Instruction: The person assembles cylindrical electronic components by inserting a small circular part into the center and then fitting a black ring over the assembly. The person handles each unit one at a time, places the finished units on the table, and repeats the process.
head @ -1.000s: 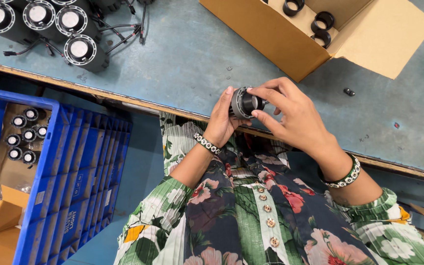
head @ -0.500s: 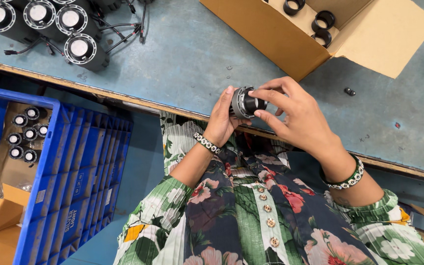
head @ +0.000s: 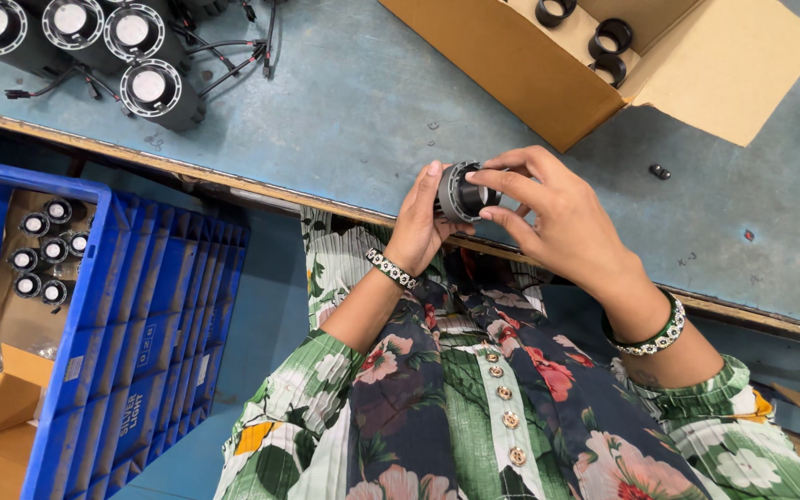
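Both my hands hold one small round black lamp housing [head: 460, 193] with a shiny reflector, just above the near edge of the blue-grey worktable [head: 354, 111]. My left hand [head: 418, 222] cups the housing from the left side. My right hand [head: 553, 218] pinches its front rim with thumb and fingers. Beaded bracelets sit on both wrists.
Several finished black lamps with wires [head: 150, 88] stand at the table's far left. An open cardboard box [head: 511, 65] with black rings [head: 608, 37] lies at the back. A small black part [head: 660, 171] lies loose. A blue crate [head: 131, 333] holding small lamps [head: 41, 255] stands at the left.
My hands and the housing stay in the same spot; the right fingers have shifted slightly around the rim.
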